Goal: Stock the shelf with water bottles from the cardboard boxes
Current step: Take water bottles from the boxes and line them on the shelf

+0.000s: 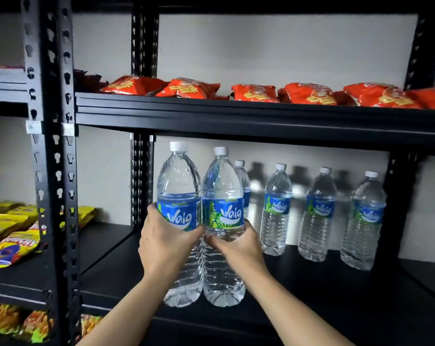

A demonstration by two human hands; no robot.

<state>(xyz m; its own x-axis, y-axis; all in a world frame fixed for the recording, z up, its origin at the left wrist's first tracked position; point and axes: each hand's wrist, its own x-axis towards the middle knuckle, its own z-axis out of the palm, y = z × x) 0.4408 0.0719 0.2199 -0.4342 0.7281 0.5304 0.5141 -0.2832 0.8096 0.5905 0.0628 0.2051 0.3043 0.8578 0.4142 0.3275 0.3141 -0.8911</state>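
On the middle shelf (311,283) four back-row bottles (276,211) stand, while our left grip (164,243) and right grip (238,245) each clasp one of two fresh bottles (222,181), front row unfilled.

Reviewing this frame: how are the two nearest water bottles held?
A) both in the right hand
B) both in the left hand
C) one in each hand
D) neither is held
C: the left hand grips the left bottle, and the right hand grips the right bottle.
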